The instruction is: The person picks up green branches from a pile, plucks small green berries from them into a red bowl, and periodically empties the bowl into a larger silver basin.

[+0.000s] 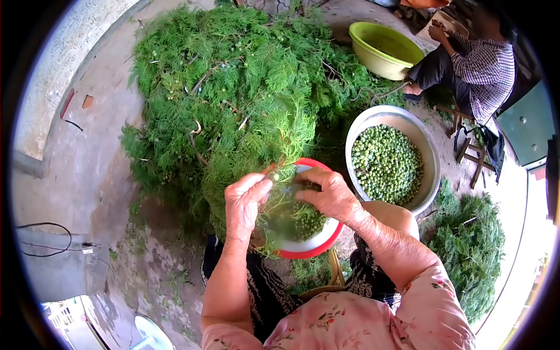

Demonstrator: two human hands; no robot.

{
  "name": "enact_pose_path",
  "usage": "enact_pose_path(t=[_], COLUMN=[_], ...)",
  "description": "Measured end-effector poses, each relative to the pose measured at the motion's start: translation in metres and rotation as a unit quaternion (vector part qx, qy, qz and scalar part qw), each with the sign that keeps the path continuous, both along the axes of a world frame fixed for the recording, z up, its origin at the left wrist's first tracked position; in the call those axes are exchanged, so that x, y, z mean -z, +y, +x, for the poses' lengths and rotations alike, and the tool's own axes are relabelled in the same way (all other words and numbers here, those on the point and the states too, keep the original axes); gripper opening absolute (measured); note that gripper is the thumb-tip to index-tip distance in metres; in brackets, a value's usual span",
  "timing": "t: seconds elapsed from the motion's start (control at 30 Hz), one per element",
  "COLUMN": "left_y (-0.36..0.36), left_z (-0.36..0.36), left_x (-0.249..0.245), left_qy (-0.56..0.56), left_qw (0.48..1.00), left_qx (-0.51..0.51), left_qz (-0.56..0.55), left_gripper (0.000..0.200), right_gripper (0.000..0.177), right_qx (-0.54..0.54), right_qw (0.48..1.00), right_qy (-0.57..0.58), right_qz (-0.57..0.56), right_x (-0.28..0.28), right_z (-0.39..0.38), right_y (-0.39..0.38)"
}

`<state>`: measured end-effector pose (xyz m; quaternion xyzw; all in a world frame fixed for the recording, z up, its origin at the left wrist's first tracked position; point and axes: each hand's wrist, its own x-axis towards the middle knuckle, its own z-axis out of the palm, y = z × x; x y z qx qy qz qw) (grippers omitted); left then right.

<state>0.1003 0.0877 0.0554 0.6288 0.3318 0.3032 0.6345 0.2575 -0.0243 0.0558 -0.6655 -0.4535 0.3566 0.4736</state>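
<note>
At the far left a black cable [44,239] lies looped on the concrete floor [87,175], well apart from your knees; it would matter only if you stepped that way. The large heap of feathery green branches [233,87] fills the floor ahead and its near edge reaches the bowl, so loose fronds could drag across the rim as you pull. Your left hand [246,204] is closed around the sprig [280,175], fingers wrapped on its lower stems and holding it upright over the red-rimmed bowl [315,252] on your lap. Your right hand [329,195] is pinched onto the same sprig from the other side, fingertips together among the foliage, directly above the green berries [309,223] already in the bowl. The bowl appears to rest on your lap alone: a hard tug on the sprig could tip it and spill its contents onto the floor. Berries stripped near the rim may also fall outside it. Just right of your right forearm stands the metal basin [356,125], nearly full, so a swinging elbow could strike it. Beyond it sits a yellow-green basin [382,58]. A smaller heap [469,256] and a seated person [484,70] close off the right; open room lies to your left.
</note>
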Motion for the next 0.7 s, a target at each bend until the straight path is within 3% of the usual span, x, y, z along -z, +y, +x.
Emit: enact_pose_path(t=[0.03, 0.07, 0.13, 0.23, 0.37, 0.47, 0.6, 0.7], left_y=[-0.001, -0.003, -0.007, -0.009, -0.009, -0.013, -0.013, -0.012], left_z=[0.000, 0.001, 0.004, 0.006, 0.007, 0.010, 0.012, 0.011], left_x=[0.001, 0.002, 0.007, 0.006, -0.001, -0.002, 0.005, 0.006], left_qy=[0.011, 0.022, 0.017, 0.020, 0.049, 0.071, 0.081, 0.067], left_qw=[1.000, 0.999, 1.000, 1.000, 0.994, 0.984, 0.971, 0.967], left_qx=[-0.002, -0.006, -0.004, 0.000, 0.009, 0.009, -0.009, -0.014], left_qz=[0.014, 0.029, 0.023, 0.023, 0.101, 0.161, 0.224, 0.247], left_gripper=[0.011, 0.011, 0.011, 0.012, 0.012, 0.011, 0.008, 0.007], right_gripper=[0.021, 0.022, 0.029, 0.032, 0.039, 0.047, 0.048, 0.044], right_qx=[0.019, 0.048, 0.080, 0.064, 0.083, 0.118, 0.148, 0.158], right_qw=[0.998, 0.998, 0.986, 0.980, 0.983, 0.992, 0.980, 0.980], right_qy=[0.044, 0.040, 0.148, 0.190, 0.142, -0.016, -0.107, -0.077], right_qz=[-0.031, 0.032, -0.016, 0.020, 0.086, 0.038, 0.080, 0.091], right_x=[-0.007, 0.000, -0.010, -0.005, 0.007, 0.007, 0.013, 0.013], right_z=[-0.001, -0.001, -0.002, -0.004, -0.013, -0.013, -0.018, -0.028], right_y=[0.000, 0.001, 0.005, 0.011, 0.016, 0.016, 0.020, 0.021])
